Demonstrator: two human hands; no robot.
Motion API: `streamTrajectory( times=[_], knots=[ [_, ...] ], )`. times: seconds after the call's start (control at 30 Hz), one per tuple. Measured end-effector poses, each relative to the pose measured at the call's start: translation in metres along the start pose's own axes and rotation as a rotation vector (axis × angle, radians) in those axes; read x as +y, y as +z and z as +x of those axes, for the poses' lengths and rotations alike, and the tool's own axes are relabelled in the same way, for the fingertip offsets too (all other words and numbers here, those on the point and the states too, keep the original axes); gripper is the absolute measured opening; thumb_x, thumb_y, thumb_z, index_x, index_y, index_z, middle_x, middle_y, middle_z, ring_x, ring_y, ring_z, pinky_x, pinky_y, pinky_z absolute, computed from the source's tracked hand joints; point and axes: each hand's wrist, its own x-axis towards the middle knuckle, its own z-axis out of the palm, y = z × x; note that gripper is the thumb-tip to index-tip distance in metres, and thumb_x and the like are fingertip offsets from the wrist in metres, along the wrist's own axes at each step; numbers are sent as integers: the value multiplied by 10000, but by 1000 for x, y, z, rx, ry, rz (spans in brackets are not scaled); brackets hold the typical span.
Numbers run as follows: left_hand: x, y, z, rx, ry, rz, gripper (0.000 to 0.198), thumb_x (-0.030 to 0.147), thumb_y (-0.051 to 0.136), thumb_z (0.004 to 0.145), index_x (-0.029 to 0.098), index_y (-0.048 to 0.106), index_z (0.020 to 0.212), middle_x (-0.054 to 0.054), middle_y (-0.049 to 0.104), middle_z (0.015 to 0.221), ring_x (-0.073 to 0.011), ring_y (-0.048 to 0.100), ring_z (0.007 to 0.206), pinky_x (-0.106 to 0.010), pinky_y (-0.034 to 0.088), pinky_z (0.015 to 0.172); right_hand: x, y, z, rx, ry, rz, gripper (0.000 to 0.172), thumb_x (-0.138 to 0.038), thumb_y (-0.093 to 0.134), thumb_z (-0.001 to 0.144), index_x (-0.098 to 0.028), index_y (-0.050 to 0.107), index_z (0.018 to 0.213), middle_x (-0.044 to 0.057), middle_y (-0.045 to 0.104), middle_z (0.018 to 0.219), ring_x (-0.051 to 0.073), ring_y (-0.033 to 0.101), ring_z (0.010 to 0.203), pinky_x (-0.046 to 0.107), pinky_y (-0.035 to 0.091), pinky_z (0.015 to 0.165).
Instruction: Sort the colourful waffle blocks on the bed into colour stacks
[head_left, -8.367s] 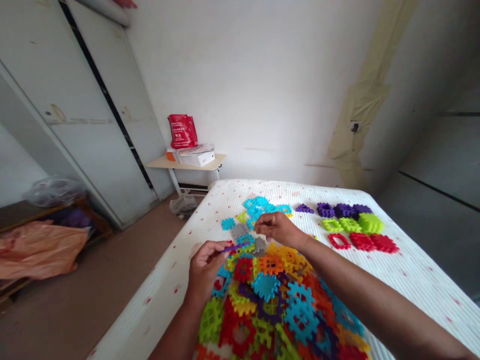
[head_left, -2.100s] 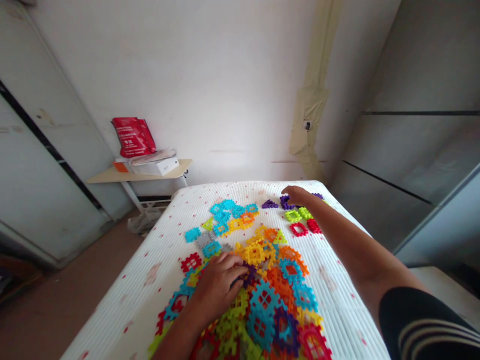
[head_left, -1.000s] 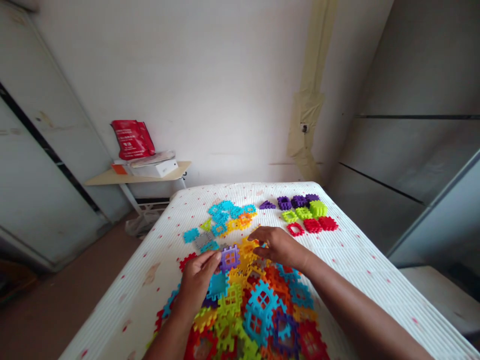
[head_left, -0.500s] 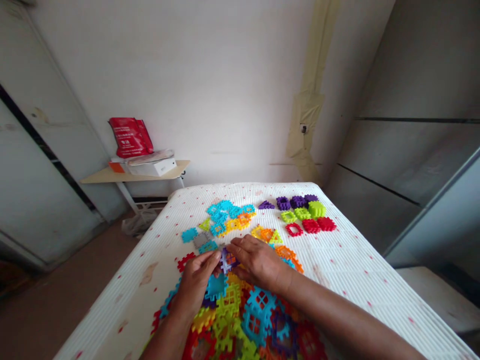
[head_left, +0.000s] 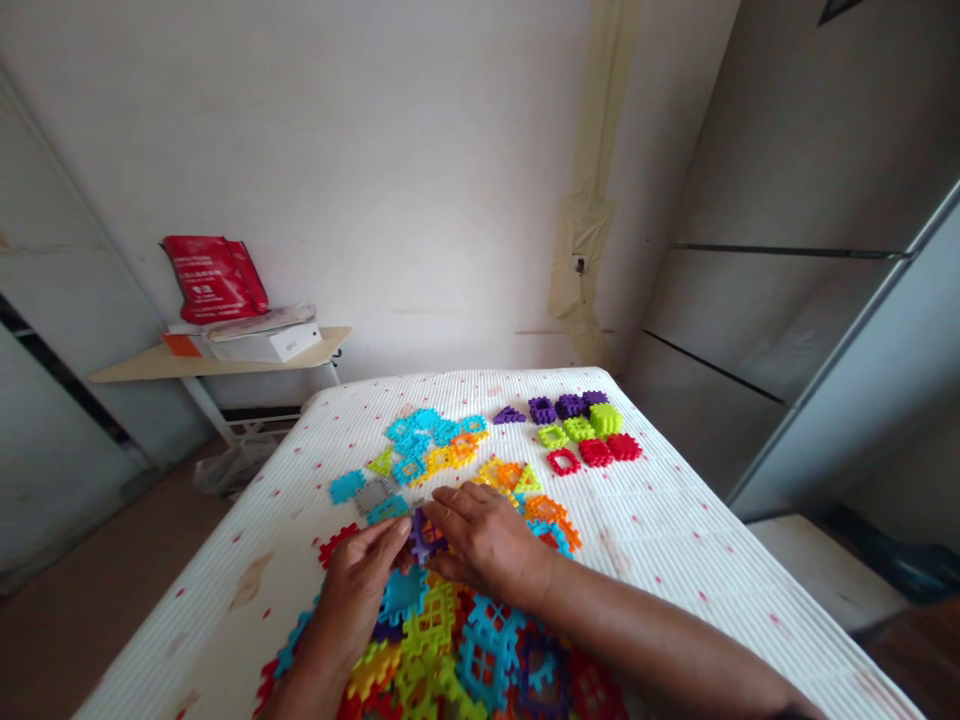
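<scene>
A purple interlocking building tile (head_left: 424, 537) with a window-like centre is pinched between my two hands, above the near pile. My left hand (head_left: 366, 560) grips its left side with thumb and fingers. On its right side, the fingers of my right hand (head_left: 487, 535) are closed and cover part of it. Beneath them spreads a mixed heap of tiles, among them a blue window tile (head_left: 484, 655), a lime green tile (head_left: 431, 620) and a plain blue tile (head_left: 403, 592). A red tile (head_left: 337, 543) lies just beyond my left hand.
Sorted stacks stand at the far right: purple tiles (head_left: 571, 406), green tiles (head_left: 604, 420) and red tiles (head_left: 596, 453). Loose blue tiles (head_left: 412, 437) and yellow tiles (head_left: 439, 460) lie mid-table. A side table (head_left: 142, 365) with a red bag (head_left: 214, 280) stands left; a grey cabinet (head_left: 750, 300) right.
The camera view has turned to the right, so the table and tiles appear shifted left. Both hands still hold the purple tile in nearly the same place over the pile.
</scene>
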Motion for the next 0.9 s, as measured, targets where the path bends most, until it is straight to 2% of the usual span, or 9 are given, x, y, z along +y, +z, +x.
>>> streamTrajectory(
  times=[0.1,0.2,0.27,0.37,0.47,0.57,0.7,0.9],
  knots=[
    [3,-1,0,-85,-45,-7,409,543,657,643,134,642,654,-12,554,560,-150,477,562,-257,396,551,-1,-1,1,-5,4,53,457,-321,583,802,-151,491,1216,157,558,1210,241,531,1025,393,451,864],
    [8,-3,-1,-55,-27,46,431,531,637,669,129,690,812,-38,617,651,-167,521,626,-260,428,596,22,-16,4,19,43,148,465,-266,611,775,-182,498,1217,116,577,1196,208,538,1036,344,451,869],
    [10,-5,-2,-24,-1,45,466,524,625,683,132,689,928,-49,649,725,-172,544,668,-263,447,629,59,-34,6,68,173,137,452,-226,632,748,-193,531,1187,88,609,1148,196,548,1037,317,450,861],
    [8,-8,0,11,13,32,445,508,632,686,135,693,923,-45,656,733,-168,554,676,-259,457,640,136,-65,4,41,440,-77,425,-201,641,726,-180,582,1146,89,639,1107,207,574,1013,303,434,872],
    [4,-9,2,28,-2,28,431,507,644,676,137,699,891,-44,659,730,-174,565,680,-264,465,638,208,-88,-3,-141,684,-299,462,-218,645,712,-177,586,1169,85,661,1081,204,607,960,257,435,829],
    [3,-8,3,34,-21,30,446,517,656,658,137,704,888,-45,661,718,-185,575,683,-273,473,636,253,-95,-9,-340,747,-423,464,-254,653,705,-166,604,1158,79,666,1076,207,606,973,230,431,797],
    [3,-8,5,55,-54,36,471,539,673,626,139,709,870,-49,669,712,-191,585,680,-281,481,638,278,-86,-12,-428,760,-437,464,-227,689,659,-176,636,1117,68,675,1052,199,607,953,223,426,774],
    [2,-9,6,53,-56,69,474,545,674,623,136,709,860,-49,667,711,-189,582,676,-282,481,645,293,-75,-9,-495,769,-450,502,-230,710,620,-201,641,1116,56,678,1035,199,609,943,225,433,749]
  ],
)
